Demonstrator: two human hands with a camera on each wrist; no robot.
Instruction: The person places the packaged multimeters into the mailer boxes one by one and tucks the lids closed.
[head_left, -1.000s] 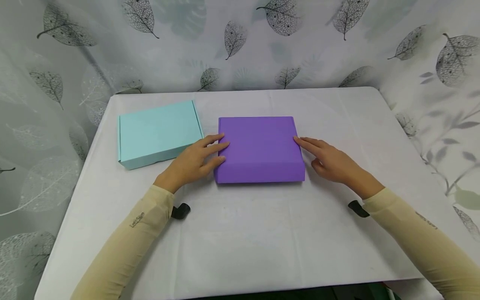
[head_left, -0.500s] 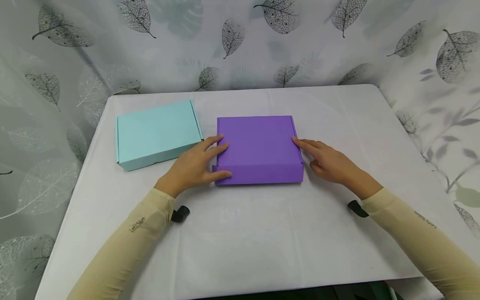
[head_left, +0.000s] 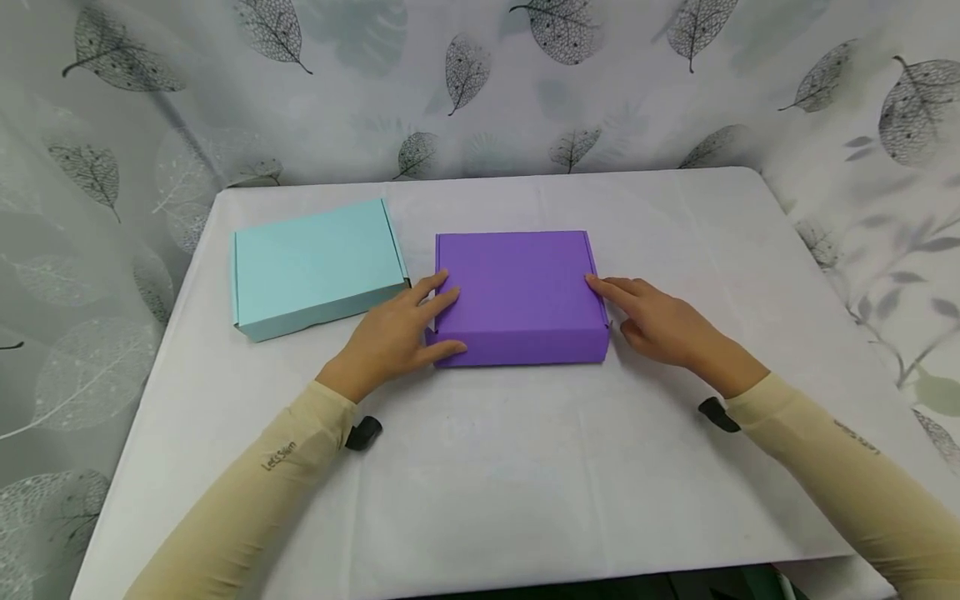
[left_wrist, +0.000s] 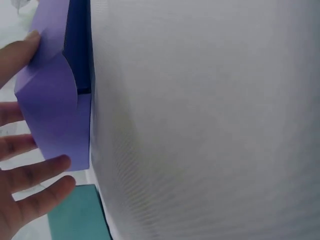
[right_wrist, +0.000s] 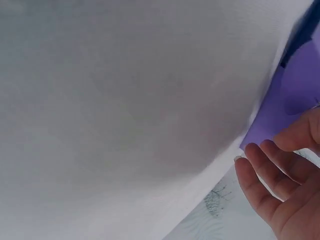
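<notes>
A flat purple cardboard box [head_left: 517,283] lies with its lid down in the middle of the table. My left hand [head_left: 393,333] is at its left side, fingers spread, fingertips on the left top edge and thumb on the front flap near the corner. In the left wrist view that front flap [left_wrist: 47,45] stands out a little over a dark blue shadowed part. My right hand [head_left: 663,325] touches the right edge with a straight index finger; its other fingers are partly hidden behind it. A closed light-teal box [head_left: 318,267] lies left of the purple one, close to my left fingers.
White cloth covers the table [head_left: 480,483]. A leaf-patterned curtain [head_left: 360,92] hangs behind the table and along both sides. On each wrist sits a small black camera, the left one [head_left: 363,433] just above the cloth. The table's front edge runs along the bottom.
My left thumb has moved from the box's left side onto its front flap, and a small side tab now shows at the left front corner. My right hand has hardly moved.
</notes>
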